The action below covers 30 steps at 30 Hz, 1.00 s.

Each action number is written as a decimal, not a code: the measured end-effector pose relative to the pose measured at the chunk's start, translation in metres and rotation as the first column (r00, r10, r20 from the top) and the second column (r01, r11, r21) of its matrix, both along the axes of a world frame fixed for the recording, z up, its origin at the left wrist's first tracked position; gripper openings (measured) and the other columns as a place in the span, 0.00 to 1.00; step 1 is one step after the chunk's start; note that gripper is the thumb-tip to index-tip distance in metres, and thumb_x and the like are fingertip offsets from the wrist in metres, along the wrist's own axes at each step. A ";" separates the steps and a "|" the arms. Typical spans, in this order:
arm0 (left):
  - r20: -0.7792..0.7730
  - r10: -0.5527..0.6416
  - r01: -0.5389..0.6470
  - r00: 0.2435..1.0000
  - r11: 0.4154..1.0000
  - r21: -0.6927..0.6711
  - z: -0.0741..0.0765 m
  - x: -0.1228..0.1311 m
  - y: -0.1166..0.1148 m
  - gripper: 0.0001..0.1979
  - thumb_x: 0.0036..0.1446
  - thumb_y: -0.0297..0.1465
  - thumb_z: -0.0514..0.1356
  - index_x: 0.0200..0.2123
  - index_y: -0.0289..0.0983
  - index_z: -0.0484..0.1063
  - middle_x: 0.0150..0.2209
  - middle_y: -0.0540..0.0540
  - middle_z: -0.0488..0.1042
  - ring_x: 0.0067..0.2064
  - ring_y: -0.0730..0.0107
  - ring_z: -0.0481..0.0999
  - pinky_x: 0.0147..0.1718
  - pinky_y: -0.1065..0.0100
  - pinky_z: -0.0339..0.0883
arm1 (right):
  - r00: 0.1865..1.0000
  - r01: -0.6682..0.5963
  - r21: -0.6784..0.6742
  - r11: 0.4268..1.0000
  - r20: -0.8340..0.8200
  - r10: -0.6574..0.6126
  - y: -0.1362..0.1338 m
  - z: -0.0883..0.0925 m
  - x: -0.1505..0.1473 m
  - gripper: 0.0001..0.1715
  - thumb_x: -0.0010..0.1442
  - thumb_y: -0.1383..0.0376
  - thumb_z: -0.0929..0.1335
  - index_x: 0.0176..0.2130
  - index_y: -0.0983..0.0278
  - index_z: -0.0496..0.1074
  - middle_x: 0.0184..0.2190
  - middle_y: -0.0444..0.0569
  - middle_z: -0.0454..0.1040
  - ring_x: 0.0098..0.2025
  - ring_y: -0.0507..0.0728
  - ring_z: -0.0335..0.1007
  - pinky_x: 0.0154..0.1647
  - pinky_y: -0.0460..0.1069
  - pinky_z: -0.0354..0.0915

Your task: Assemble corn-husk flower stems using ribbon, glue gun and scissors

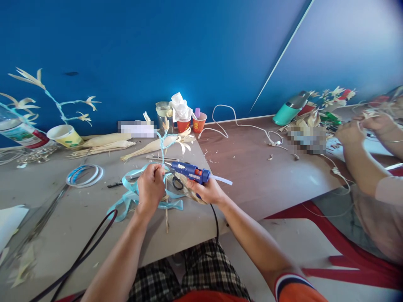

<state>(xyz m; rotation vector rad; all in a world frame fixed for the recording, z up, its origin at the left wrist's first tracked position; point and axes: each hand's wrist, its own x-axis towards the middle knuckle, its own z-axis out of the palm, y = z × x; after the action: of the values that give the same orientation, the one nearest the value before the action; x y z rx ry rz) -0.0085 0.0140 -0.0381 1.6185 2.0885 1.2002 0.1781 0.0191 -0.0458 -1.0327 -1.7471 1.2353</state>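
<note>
A: How far has the piece in hand got?

B: The upper part looks mostly formed. The flower spray [162, 144] stands upright above the left hand [151, 184], near the front edge of the tabletop [103, 235], with pale blue wrapping on its stem and side branches and pale petals at the tips.

A: And the fingers?

B: The left ones are pressed together, pinching the stem low down. The right hand [208, 191] has its fingers curled round the handle of a blue glue gun [190, 171], whose nozzle points at the left fingertips. I can't tell whether it touches the stem, or whether any glue is out.

A: What looks unfinished?

B: The lower part, I'd judge. A bare, thin stick [167, 220] shows below the left hand, though I can't be sure it belongs to the same stem. Loose blue ribbon [127, 203] lies around there too, apparently not wound on.

A: Anything to compare it with?

B: Yes, a similar spray [56, 100] stands in a yellow-and-white cup [64, 136] to the left, its branches wrapped and flowered, so that one looks complete.

A: Material remaining?

B: Pale husks [110, 140] lie near the wall, and rolls of tape [98, 178] rest left of the ribbon.
</note>
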 end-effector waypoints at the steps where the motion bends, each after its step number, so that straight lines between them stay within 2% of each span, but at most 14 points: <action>1: -0.001 0.002 -0.002 1.000 1.000 0.002 0.000 0.000 0.000 0.08 0.55 0.31 0.50 0.29 0.39 0.69 0.28 0.50 0.74 0.31 0.68 0.71 0.32 0.69 0.60 | 1.000 0.007 0.012 1.000 -0.003 -0.007 0.000 -0.001 0.000 0.18 0.55 0.52 0.66 0.24 0.63 0.62 0.20 0.43 0.62 0.25 0.51 0.57 0.27 0.46 0.58; 10: -0.011 0.018 -0.018 1.000 1.000 0.004 -0.001 0.000 0.000 0.06 0.53 0.34 0.54 0.30 0.39 0.69 0.30 0.49 0.74 0.32 0.67 0.72 0.33 0.68 0.62 | 0.996 0.011 0.140 0.990 0.086 -0.023 -0.002 0.009 -0.005 0.15 0.53 0.56 0.66 0.24 0.63 0.63 0.21 0.43 0.64 0.24 0.50 0.57 0.26 0.46 0.57; 16: -0.028 0.033 -0.034 0.999 0.999 -0.003 0.002 0.002 -0.001 0.06 0.53 0.34 0.54 0.31 0.39 0.68 0.30 0.47 0.74 0.33 0.64 0.73 0.34 0.66 0.63 | 0.989 0.008 0.156 0.988 0.147 -0.032 -0.004 0.017 -0.007 0.14 0.51 0.57 0.67 0.24 0.62 0.62 0.19 0.43 0.62 0.22 0.50 0.55 0.23 0.46 0.56; 25: -0.077 0.041 -0.041 0.996 0.999 0.002 -0.001 0.001 0.000 0.05 0.53 0.33 0.54 0.30 0.39 0.68 0.31 0.46 0.74 0.35 0.62 0.73 0.37 0.64 0.64 | 0.989 0.029 0.135 0.990 0.137 -0.047 -0.004 0.015 -0.007 0.15 0.51 0.56 0.68 0.24 0.62 0.61 0.18 0.42 0.62 0.22 0.50 0.55 0.23 0.46 0.56; 30: -0.110 0.026 -0.022 0.994 0.999 0.040 -0.003 0.000 0.000 0.04 0.53 0.32 0.54 0.31 0.39 0.67 0.31 0.45 0.74 0.37 0.61 0.74 0.38 0.64 0.64 | 0.990 -0.004 0.148 0.989 0.143 -0.018 -0.004 0.015 -0.007 0.15 0.52 0.56 0.67 0.25 0.62 0.60 0.18 0.41 0.61 0.22 0.50 0.55 0.23 0.46 0.55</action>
<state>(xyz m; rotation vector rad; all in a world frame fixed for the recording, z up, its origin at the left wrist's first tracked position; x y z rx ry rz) -0.0086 0.0141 -0.0407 1.7180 2.1700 1.1910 0.1711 0.0152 -0.0312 -1.0608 -1.9125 1.0308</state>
